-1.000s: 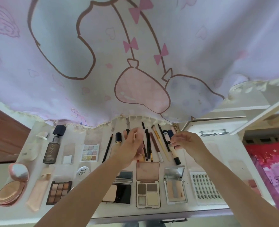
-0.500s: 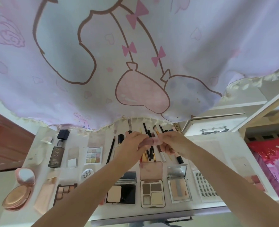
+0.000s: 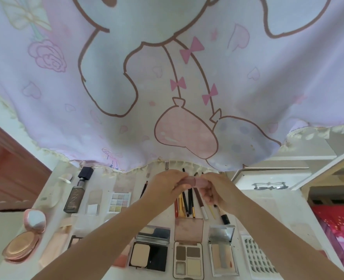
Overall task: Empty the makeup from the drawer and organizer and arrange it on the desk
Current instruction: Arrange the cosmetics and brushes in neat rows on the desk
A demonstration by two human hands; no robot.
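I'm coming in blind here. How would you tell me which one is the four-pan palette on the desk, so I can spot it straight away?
Start at the white desk under the hanging pink cartoon curtain and look along the front row of open compacts. The four-pan palette lies in that row between the person's forearms, with the black powder compact on one side and the mirrored compact on the other. Only it has a pink lid and four pans, two of them brown.

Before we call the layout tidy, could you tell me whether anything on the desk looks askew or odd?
Mostly neat rows. The slim pencils and brushes below the hands lie fanned and overlapping, not parallel. Both the left hand and right hand hold a small pink tube above them.
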